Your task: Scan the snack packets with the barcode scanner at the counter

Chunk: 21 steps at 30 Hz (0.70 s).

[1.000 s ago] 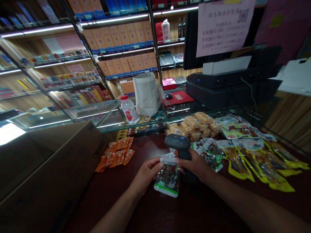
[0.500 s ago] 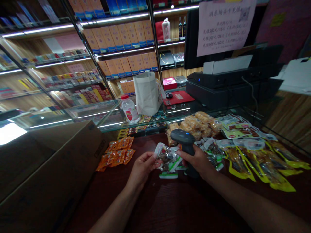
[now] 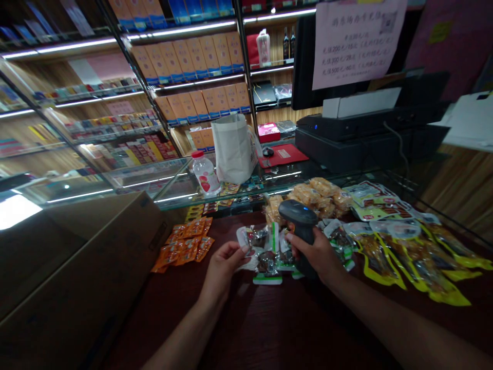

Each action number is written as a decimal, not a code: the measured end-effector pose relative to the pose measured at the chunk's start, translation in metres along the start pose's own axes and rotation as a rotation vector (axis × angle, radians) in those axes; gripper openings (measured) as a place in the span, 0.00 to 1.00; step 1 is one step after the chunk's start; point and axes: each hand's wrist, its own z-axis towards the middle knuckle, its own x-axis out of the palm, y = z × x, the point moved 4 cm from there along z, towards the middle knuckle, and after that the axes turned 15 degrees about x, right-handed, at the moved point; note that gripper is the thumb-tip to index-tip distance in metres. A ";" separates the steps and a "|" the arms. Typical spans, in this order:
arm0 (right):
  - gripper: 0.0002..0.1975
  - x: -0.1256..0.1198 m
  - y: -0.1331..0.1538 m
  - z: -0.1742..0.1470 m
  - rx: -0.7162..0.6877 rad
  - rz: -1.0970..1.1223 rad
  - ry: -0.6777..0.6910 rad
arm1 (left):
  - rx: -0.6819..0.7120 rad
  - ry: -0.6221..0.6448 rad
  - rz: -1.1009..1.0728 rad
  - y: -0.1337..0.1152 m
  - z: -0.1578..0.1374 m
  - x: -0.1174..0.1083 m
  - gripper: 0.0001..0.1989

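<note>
My right hand (image 3: 316,254) is wrapped round the handle of a dark grey barcode scanner (image 3: 298,213), whose head carries a small blue light. Pinched at one edge by my left hand (image 3: 227,262) is a clear snack packet (image 3: 258,237) with a green strip and dark contents. It is held just left of the scanner. Similar green-edged packets (image 3: 267,280) lie under and around both hands, partly hidden by the scanner. Behind it is a heap of light-brown wrapped snacks (image 3: 318,192).
Orange sachets (image 3: 188,241) lie left, beside a large open cardboard box (image 3: 127,231). Yellow-edged packets (image 3: 408,252) spread on the right. A glass counter beyond holds a red-capped bottle (image 3: 206,174), a white bag (image 3: 233,149) and a black cash register (image 3: 358,139).
The scanner in my right hand has shifted slightly right and up. The packet in my left hand has turned, its green strip now standing nearly upright.
</note>
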 end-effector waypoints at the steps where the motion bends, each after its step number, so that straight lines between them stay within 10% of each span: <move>1: 0.18 0.001 0.000 -0.002 -0.005 -0.012 0.018 | 0.037 -0.057 -0.001 -0.001 0.002 -0.003 0.19; 21: 0.16 0.020 -0.001 -0.023 0.027 -0.222 0.334 | 0.199 -0.257 0.014 0.011 0.013 -0.020 0.17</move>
